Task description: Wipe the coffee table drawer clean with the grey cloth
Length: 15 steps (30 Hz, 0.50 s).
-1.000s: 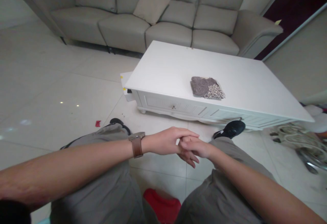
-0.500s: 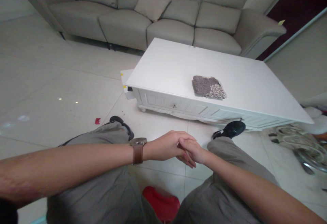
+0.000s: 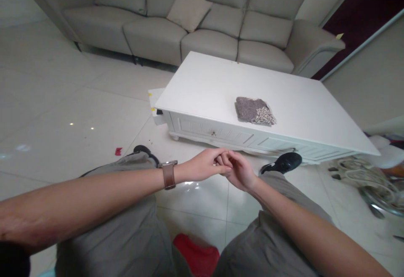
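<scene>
Fingers [image 3: 225,158] clasped together, partly hidden, arms [image 3: 94,198] cropped

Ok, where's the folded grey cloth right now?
In the head view, the folded grey cloth lies right of centre on the white table, close to its near long edge, with the sofa beyond.

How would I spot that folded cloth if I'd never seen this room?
Find the white table before the grey sofa. Near the table's closer long edge lies the folded grey-brown cloth. Pale squiggles across one corner set it apart from the plain beige cushion on the sofa.
</scene>
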Each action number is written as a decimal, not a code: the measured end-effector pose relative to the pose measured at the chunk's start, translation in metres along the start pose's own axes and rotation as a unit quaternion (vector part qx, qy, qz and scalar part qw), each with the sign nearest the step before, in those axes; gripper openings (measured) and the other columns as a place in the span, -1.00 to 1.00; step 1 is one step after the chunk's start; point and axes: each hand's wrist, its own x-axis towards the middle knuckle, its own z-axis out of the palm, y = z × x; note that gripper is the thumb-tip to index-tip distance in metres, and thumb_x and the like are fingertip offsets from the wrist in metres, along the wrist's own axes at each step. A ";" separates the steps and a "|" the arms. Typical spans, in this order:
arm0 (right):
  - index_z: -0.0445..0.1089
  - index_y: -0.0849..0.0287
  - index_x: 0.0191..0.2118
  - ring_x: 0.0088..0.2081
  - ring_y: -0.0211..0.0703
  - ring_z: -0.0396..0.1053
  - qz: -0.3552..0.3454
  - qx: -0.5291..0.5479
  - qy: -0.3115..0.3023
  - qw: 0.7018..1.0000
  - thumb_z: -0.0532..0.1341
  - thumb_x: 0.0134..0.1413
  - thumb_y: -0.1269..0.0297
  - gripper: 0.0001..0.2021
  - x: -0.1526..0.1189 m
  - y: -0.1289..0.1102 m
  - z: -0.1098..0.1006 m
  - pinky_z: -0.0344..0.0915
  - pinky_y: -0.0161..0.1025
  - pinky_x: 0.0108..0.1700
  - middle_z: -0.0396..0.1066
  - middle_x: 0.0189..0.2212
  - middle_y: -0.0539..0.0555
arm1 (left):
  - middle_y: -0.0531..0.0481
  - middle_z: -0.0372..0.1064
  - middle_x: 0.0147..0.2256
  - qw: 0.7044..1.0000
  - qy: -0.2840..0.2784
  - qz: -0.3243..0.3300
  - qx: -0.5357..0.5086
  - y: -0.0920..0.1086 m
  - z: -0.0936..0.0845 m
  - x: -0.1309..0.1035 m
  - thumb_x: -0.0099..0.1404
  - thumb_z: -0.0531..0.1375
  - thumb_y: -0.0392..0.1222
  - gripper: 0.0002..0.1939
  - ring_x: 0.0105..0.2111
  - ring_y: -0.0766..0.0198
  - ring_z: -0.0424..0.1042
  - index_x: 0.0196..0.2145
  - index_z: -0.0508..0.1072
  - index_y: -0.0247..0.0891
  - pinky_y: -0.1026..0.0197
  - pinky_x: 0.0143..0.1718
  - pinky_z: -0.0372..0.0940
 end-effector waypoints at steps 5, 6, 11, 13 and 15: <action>0.06 0.15 -0.62 -0.58 -0.36 -0.12 0.028 0.020 -0.026 0.999 0.30 0.12 0.01 -0.49 0.002 0.001 -0.001 -0.19 -0.33 -0.54 -0.04 -0.61 -0.11 | -0.07 0.55 -0.20 1.000 -0.020 0.006 0.005 -0.002 -0.010 0.001 0.30 0.31 -0.09 -0.61 -0.20 0.21 0.51 0.03 0.48 -0.31 0.19 -0.15 0.38; 0.04 0.15 -0.62 -0.57 -0.36 -0.12 0.032 0.019 -0.029 0.999 0.30 0.12 0.01 -0.48 0.002 0.002 -0.001 -0.19 -0.33 -0.54 -0.05 -0.61 -0.11 | -0.08 0.56 -0.16 1.000 -0.025 0.007 0.016 -0.001 -0.012 0.001 0.30 0.30 -0.11 -0.57 -0.17 0.20 0.51 0.08 0.47 -0.30 0.18 -0.12 0.38; 0.08 0.13 -0.56 -0.59 -0.40 -0.21 0.051 0.004 -0.025 0.998 0.31 0.12 0.01 -0.53 0.004 0.013 -0.001 -0.25 -0.36 -0.56 -0.14 -0.61 -0.16 | -0.10 0.58 -0.06 0.996 -0.021 0.032 0.083 0.004 -0.017 -0.003 0.30 0.26 -0.21 -0.58 -0.08 0.16 0.52 0.11 0.50 -0.27 0.16 -0.02 0.37; 0.13 0.13 -0.50 -0.60 -0.40 -0.22 0.054 -0.004 -0.033 0.998 0.30 0.15 0.02 -0.59 0.002 0.017 -0.001 -0.24 -0.37 -0.57 -0.19 -0.60 -0.19 | -0.09 0.59 -0.07 0.993 -0.001 0.049 0.106 0.003 -0.016 -0.005 0.31 0.21 -0.27 -0.66 -0.07 0.17 0.52 0.03 0.55 -0.27 0.17 -0.01 0.35; 0.14 0.11 -0.44 -0.61 -0.40 -0.18 0.054 -0.006 -0.046 0.997 0.28 0.18 0.00 -0.61 0.000 0.022 -0.001 -0.19 -0.38 -0.58 -0.18 -0.60 -0.20 | -0.08 0.60 -0.12 0.992 0.017 0.053 0.112 0.001 -0.014 -0.006 0.31 0.17 -0.29 -0.71 -0.10 0.18 0.52 -0.04 0.58 -0.28 0.19 -0.04 0.35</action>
